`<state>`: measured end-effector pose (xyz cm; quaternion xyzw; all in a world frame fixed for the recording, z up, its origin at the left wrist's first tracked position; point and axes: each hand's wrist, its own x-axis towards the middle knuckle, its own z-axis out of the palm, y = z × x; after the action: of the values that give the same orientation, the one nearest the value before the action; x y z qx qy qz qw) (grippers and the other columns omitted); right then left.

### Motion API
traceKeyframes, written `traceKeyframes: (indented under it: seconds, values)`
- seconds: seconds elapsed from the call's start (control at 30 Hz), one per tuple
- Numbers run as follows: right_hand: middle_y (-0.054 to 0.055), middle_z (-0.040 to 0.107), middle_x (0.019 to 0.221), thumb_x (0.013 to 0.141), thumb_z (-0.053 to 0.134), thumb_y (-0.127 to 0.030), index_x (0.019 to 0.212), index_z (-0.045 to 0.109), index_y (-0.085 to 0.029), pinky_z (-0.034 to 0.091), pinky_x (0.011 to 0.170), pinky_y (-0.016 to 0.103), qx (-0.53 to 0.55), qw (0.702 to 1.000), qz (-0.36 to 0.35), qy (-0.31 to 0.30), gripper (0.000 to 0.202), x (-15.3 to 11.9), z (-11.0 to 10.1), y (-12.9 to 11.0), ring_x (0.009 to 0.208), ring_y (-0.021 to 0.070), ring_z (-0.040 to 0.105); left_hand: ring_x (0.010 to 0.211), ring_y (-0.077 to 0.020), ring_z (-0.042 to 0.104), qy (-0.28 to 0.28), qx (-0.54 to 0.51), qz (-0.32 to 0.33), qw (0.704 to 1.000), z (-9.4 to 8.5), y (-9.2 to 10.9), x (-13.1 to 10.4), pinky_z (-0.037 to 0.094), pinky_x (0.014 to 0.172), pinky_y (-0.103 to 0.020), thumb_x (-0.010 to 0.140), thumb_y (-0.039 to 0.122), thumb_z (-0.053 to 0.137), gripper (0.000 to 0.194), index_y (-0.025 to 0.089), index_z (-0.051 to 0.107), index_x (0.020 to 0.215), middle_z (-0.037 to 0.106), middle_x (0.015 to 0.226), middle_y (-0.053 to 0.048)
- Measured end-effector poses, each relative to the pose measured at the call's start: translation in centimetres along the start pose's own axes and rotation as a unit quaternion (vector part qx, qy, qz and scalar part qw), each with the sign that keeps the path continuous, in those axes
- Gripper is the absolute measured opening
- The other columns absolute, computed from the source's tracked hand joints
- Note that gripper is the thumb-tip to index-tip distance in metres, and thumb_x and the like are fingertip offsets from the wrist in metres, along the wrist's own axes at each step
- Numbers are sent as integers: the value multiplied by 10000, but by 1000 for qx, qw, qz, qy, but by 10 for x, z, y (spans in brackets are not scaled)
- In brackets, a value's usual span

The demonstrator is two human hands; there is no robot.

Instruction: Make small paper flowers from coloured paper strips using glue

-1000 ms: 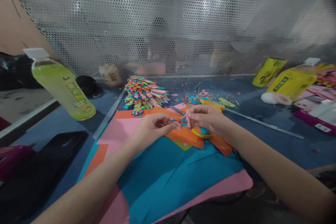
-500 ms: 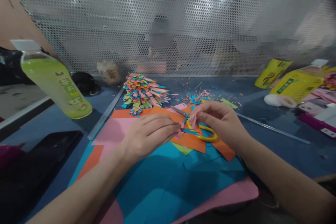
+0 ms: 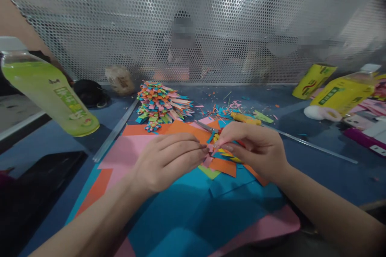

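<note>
My left hand [image 3: 171, 158] is closed, its fingertips pinching a small pink paper piece [image 3: 210, 147] above the stacked sheets. Against the same piece, the thumb and fingers of my right hand [image 3: 256, 146] are pressed together; their tips almost meet those of my left hand. Beneath and behind the right hand lie scissors [image 3: 205, 126], blades showing and the yellow handles mostly covered. Small orange paper [image 3: 223, 166] and blue paper pieces surround the fingers. A large blue sheet [image 3: 171, 213] spreads under both hands, over pink paper [image 3: 283, 223].
A spiky model of folded coloured paper [image 3: 164, 104] stands behind my left hand. Paper scraps [image 3: 223, 110] and a yellow tool [image 3: 245, 119] lie beyond the right. Green [image 3: 57, 92] and yellow [image 3: 343, 92] bottles flank the table, before a perforated metal panel [image 3: 226, 20].
My right hand has come lower, its fingertips moving left to meet the piece in my left hand. It now hides more of the scissors' handles; the yellow tool behind it has come into view.
</note>
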<state>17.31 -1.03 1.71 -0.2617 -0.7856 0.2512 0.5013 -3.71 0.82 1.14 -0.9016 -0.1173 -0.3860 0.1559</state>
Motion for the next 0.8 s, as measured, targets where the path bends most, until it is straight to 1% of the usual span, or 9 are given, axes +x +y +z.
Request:
traceKeyframes:
  seconds: [0.1,0.2,0.4,0.6,0.8]
  values:
    - [7,647,771,786,546,-155,853,627,-234,466,665,265,-13,1000,-20,-4,132,0,-1,0,728,117,578,833,-146,641,6,5,3,1000,-1,1,2,542,738,-269,745,148,589,171,175,597,914,693,860,-30]
    - [6,649,769,791,536,-154,856,627,-246,465,654,266,-22,1000,-19,-6,145,1,-2,-1,721,119,579,809,-145,646,7,0,5,1000,0,1,3,545,731,-269,735,150,603,170,171,595,903,695,841,-29]
    - [6,655,757,795,529,-179,831,631,-261,465,669,285,-39,999,-20,7,135,2,-3,-2,715,132,589,821,-139,643,10,-5,-16,1000,1,1,1,536,759,-271,741,162,595,190,197,592,928,694,837,-18]
    - [3,657,760,789,536,-163,848,627,-261,465,637,277,-29,999,-29,-6,146,1,-3,0,698,127,581,813,-145,645,9,-15,-35,999,0,2,2,541,746,-284,735,159,600,174,204,593,904,696,846,-16]
    - [-4,654,747,788,533,-137,839,626,-257,459,642,274,-29,999,-35,-3,160,3,-3,-1,698,121,576,817,-145,642,10,-25,-39,999,1,2,1,531,757,-278,709,144,628,212,183,585,913,696,844,-26]
